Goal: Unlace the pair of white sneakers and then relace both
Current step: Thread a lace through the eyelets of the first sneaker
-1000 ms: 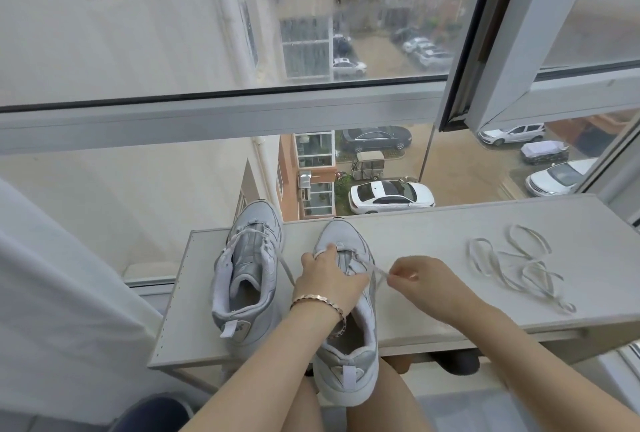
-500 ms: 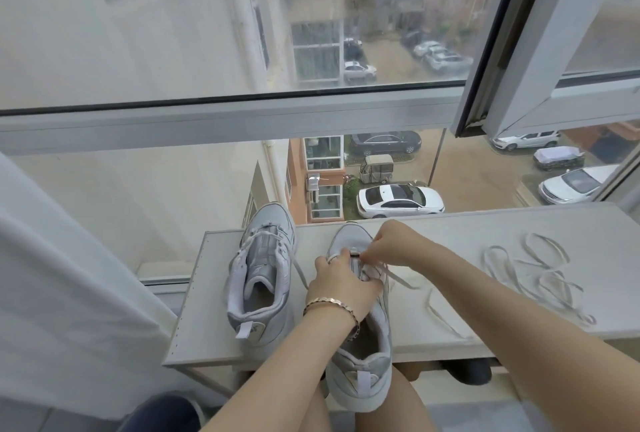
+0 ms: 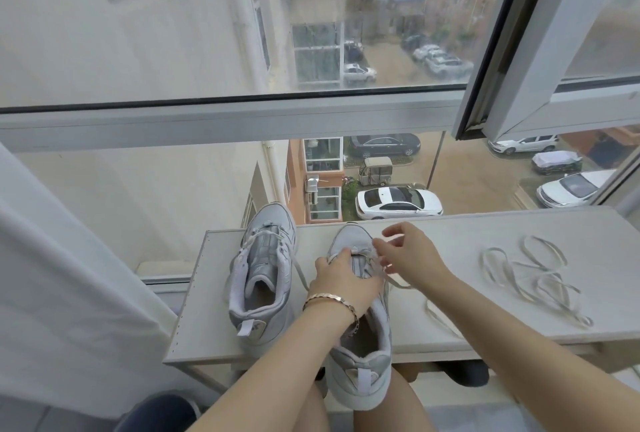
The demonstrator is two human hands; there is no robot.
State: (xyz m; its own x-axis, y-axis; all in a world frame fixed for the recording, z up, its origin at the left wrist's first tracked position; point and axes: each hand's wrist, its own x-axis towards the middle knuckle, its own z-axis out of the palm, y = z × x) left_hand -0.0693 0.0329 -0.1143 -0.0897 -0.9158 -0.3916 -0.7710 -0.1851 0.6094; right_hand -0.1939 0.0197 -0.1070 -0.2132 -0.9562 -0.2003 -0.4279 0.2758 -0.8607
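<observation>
Two white sneakers stand heel-toward-me on a narrow pale table. The left sneaker still carries a lace across its front eyelets. My left hand, with a bracelet on the wrist, grips the right sneaker across its tongue. My right hand hovers just right of that sneaker's toe, fingers spread and blurred, fingertips beside the threaded lace. That lace's free end trails right over the table. A second, loose lace lies in a tangle further right.
The table stands against a large window; an opened sash frame juts in at the upper right. A white curtain hangs at the left. The right sneaker's heel overhangs the table's near edge above my knees.
My right hand went from pulling the lace out to the right, back to the toe eyelets, and now has its fingers spread there. The left hand stayed on the right sneaker.
</observation>
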